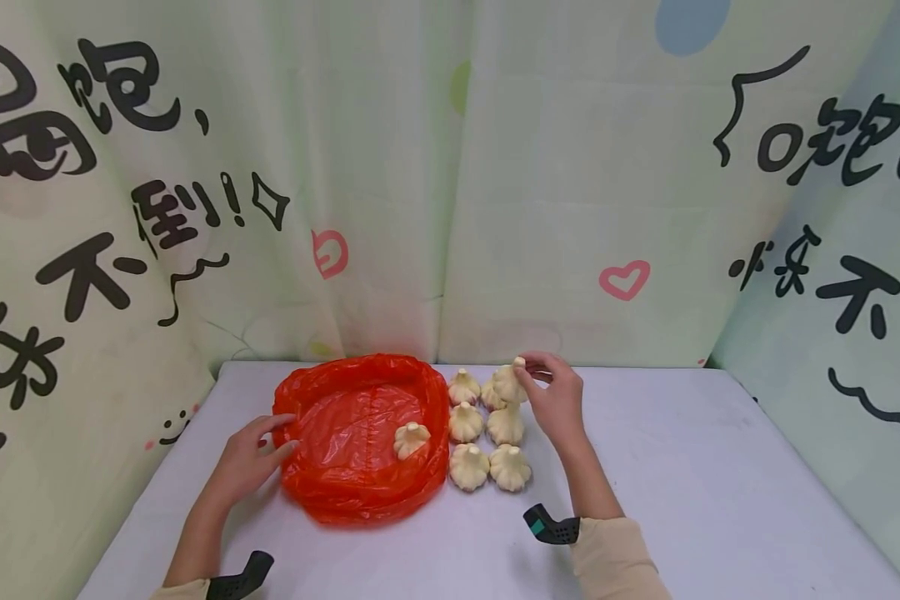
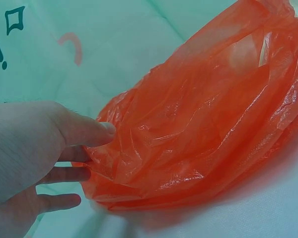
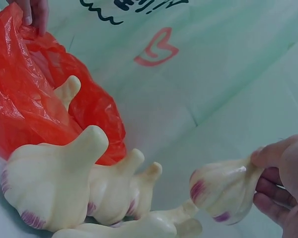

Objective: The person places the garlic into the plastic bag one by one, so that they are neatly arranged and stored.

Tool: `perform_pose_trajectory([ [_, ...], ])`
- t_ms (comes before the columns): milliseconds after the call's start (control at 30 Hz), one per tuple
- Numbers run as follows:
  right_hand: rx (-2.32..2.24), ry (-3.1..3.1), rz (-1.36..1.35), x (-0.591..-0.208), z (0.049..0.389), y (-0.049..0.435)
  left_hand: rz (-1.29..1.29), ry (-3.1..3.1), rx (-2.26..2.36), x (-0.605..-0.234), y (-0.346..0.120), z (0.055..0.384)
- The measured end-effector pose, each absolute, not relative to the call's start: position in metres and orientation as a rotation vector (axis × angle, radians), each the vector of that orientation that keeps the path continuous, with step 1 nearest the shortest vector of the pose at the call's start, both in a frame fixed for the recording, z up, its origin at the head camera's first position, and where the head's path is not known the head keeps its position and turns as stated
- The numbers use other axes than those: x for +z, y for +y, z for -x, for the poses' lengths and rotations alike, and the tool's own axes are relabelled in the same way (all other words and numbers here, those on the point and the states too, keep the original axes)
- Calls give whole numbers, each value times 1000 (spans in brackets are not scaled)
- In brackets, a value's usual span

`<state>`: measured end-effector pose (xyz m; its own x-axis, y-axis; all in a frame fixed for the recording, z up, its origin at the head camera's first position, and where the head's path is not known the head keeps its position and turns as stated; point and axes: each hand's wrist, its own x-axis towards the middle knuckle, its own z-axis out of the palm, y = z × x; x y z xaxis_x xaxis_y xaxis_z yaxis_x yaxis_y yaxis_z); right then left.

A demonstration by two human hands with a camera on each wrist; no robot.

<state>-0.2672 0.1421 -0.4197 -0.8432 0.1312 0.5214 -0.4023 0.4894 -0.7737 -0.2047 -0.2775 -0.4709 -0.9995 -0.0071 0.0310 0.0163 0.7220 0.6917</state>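
An open red plastic bag stands on the table with its rim folded outward and one garlic bulb inside. My left hand holds the bag's left rim between thumb and fingers. To the right of the bag, several pale garlic bulbs with purple marks are set in two columns. At the far end of the right column, my right hand pinches a garlic bulb by its stem, raised above the others. The bulb behind it is partly hidden.
A white table lies under everything. Pale printed curtains with black characters and pink hearts hang behind it and on both sides. Dark wrist cameras sit at both wrists.
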Motion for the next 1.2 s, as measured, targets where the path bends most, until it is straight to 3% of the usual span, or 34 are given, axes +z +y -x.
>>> perform_pose_trajectory([
  [1200, 1443, -2316, -317, -421, 270, 98, 32, -2892, -1151, -470, -278, 205],
])
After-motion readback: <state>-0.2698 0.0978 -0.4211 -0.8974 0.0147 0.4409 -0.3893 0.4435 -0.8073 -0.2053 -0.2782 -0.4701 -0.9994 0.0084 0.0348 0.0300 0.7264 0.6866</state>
